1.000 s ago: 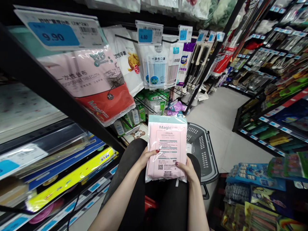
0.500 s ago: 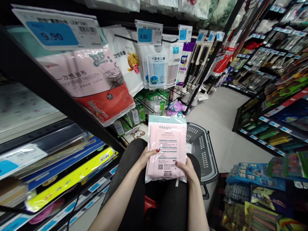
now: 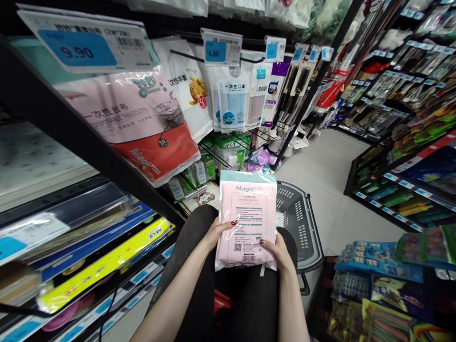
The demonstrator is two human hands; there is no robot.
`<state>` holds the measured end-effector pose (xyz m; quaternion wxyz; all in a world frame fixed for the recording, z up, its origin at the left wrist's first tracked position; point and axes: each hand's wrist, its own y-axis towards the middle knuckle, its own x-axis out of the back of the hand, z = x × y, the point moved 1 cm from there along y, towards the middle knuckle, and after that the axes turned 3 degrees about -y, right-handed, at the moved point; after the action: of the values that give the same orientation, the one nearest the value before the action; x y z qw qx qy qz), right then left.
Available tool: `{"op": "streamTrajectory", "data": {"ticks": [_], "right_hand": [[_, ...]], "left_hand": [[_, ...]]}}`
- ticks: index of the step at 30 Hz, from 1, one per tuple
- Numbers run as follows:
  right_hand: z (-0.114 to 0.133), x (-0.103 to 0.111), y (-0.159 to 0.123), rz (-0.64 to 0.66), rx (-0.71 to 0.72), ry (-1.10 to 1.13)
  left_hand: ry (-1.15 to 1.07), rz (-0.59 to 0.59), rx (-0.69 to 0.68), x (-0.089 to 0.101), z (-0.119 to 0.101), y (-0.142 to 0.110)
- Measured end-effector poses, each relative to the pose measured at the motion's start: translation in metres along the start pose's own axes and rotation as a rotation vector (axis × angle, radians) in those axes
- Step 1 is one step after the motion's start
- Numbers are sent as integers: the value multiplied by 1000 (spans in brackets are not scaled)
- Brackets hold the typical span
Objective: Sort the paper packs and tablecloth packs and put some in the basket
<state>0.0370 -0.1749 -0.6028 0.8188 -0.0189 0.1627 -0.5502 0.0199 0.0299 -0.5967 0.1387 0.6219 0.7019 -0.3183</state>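
Note:
A pink disposable tablecloth pack [image 3: 245, 209] with a pale green top band is held over my knees, its printed back and barcode towards me. My left hand [image 3: 218, 232] grips its left edge, thumb lying across the front. On the right edge my right hand [image 3: 276, 247] closes the same way, with the thumb near the lower print. The other fingers of both hands are hidden behind the pack. A similar pink and red tablecloth pack [image 3: 131, 128] hangs on the rack at the left.
A grey shopping basket [image 3: 313, 232] stands on the floor [image 3: 331, 161] just right of my knees. Hooks ahead carry a face mask pack [image 3: 233, 102] and a glove pack [image 3: 185, 85]. Snack bags [image 3: 377, 261] lie at the lower right. A black rack post [image 3: 89, 128] slants across the left.

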Motion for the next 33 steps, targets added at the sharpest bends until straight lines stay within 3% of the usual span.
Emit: {"op": "streamTrajectory", "data": {"ticks": [33], "right_hand": [[1,-1,0,-21,-16,16]], "left_hand": [[16,-9,1,-1,-2,-1]]}}
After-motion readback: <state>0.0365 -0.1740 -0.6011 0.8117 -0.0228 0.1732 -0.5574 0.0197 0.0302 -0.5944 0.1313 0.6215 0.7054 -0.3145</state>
